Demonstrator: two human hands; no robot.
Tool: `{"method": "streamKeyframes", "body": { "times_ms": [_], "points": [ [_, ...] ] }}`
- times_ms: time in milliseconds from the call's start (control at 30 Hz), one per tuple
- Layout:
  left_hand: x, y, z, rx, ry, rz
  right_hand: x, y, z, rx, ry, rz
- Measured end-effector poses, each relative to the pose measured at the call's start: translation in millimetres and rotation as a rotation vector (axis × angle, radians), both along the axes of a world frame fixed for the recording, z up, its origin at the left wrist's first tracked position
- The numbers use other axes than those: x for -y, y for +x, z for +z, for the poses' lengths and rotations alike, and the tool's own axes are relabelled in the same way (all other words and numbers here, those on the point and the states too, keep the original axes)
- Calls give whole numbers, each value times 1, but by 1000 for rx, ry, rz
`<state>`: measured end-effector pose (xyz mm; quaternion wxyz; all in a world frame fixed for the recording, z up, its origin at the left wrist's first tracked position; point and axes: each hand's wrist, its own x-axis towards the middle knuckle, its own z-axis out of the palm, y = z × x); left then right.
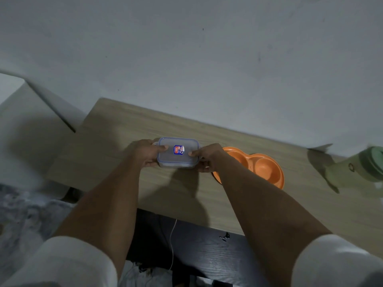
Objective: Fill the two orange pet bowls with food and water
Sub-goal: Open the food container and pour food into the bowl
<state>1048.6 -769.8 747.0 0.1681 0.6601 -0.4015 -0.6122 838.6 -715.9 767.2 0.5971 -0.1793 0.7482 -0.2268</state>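
Left hand (pixel 148 154) and right hand (pixel 207 157) clasp the small, rigid, clear-plastic, blue-sealed lidded container (pixel 177 152) by its short ends, likely light, beside the empty orange plastic double pet bowl (pixel 261 164).

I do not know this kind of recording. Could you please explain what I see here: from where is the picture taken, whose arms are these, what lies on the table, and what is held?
There is no machine here. The picture comes from a camera worn on a person's head, looking forward and down, so the two arms are that person's own. The left hand and the right hand grip the two short ends of a clear plastic container with a blue-edged lid, still closed. It is over a wooden table against a pale wall. To the right lies an orange double pet bowl; both hollows look empty. At the far right edge is a green object, too blurred to name.
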Motion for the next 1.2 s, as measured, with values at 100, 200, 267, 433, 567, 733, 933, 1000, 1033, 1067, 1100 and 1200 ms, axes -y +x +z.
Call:
{"method": "streamKeyframes", "body": {
  "times_ms": [100,200,267,433,567,733,933,1000,1033,1067,1100,1200],
  "points": [
    [-9,3,7,117,-108,5,7,1,7,-37,-25,31],
    [-22,6,6,94,-121,35,19,5,12,-118,-111,63],
    [-30,4,6,97,-144,55,26,9,13,-169,-179,84],
    [-55,-6,0,100,-146,22,22,16,11,-264,-253,92],
    [-91,-18,-10,197,-209,-88,-2,15,1,-382,-270,154],
    [-97,-30,11,290,-306,-164,-32,21,-8,-377,-233,171],
    [-82,-41,17,228,-319,-83,-45,18,-14,-196,-164,13],
    [-79,-45,18,210,-291,-65,-47,16,-16,-142,-151,-28],
    [-77,-46,17,187,-279,-53,-48,16,-17,-101,-147,-53],
    [-75,-47,18,159,-249,-42,-49,14,-18,-63,-136,-65],
    [-73,-47,17,127,-224,-44,-49,12,-20,-38,-132,-68],
    [-70,-45,14,40,-125,-47,-48,10,-22,-43,-183,-67]
  ]
}}
